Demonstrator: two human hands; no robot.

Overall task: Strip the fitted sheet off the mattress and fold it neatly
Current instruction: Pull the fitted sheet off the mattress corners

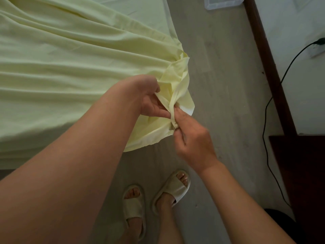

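Pale yellow-green fitted sheet (70, 59): lies in long slack folds across the bed at the left of the view, all folds drawn toward one gathered corner (175, 80). That corner hangs past the bed edge, over the floor (219, 85).

Left hand (149, 101): fingers curled round the bunched cloth of the corner, gripping it from the bed side.

Right hand (191, 138): thumb and fingertips pinch a narrow twisted strip of hem at the same corner, just beside the left hand's fingers.

Flat surface (140, 9) of like colour beyond the folds, top of view: whether mattress or another cover cannot be told.

Floor: pale grey boards, running between bed and wall.

Slippers, one pair, cream, open-toed: left (134, 208) and right (173, 187), worn by the person, standing on the floor near the bed's corner.

Dark wooden trim (269, 67): along the wall at right.

Black cable (265, 120): trails down from a wall socket (316, 48) to the floor.

Clear plastic box (223, 2): on the floor at the top edge, partly cut off
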